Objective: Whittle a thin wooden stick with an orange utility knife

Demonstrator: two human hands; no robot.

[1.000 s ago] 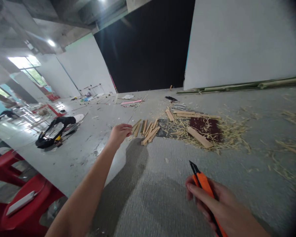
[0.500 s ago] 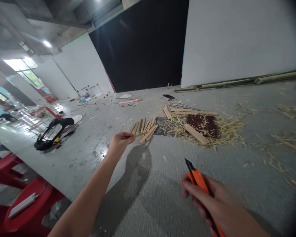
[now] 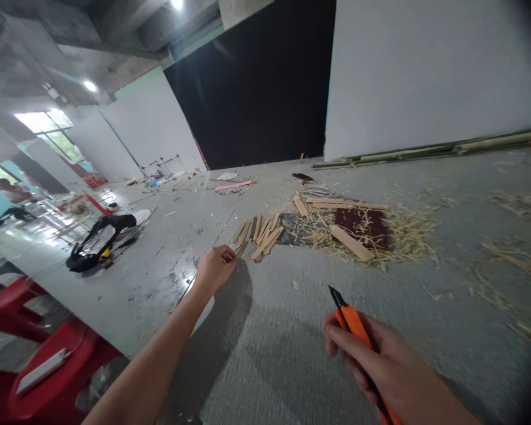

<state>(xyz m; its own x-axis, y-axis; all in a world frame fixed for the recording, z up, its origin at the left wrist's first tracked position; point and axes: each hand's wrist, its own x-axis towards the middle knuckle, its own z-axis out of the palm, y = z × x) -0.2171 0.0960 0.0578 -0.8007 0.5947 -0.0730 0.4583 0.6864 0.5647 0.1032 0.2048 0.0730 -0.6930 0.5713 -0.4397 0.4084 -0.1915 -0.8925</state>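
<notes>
My left hand [image 3: 213, 268] reaches out over the grey floor with its fingers pinched on a thin bamboo strip [image 3: 240, 249] that pokes out past my fingertips. It hovers just short of a row of short bamboo strips [image 3: 259, 230] lying on the floor. My right hand [image 3: 380, 363], low at the right, grips an orange utility knife [image 3: 353, 324] with its black blade tip pointing up and away.
A dark red board [image 3: 361, 222] lies among bamboo shavings with a wooden slat [image 3: 351, 242] across it. Long bamboo poles [image 3: 429, 152] run along the white wall. Red plastic chairs [image 3: 35, 354] stand at the lower left, a black bag [image 3: 95, 236] behind them. A person [image 3: 9, 198] crouches far left.
My left hand has drawn back slightly toward me and lowered with the thin strip in it. My right hand with the knife has barely moved.
</notes>
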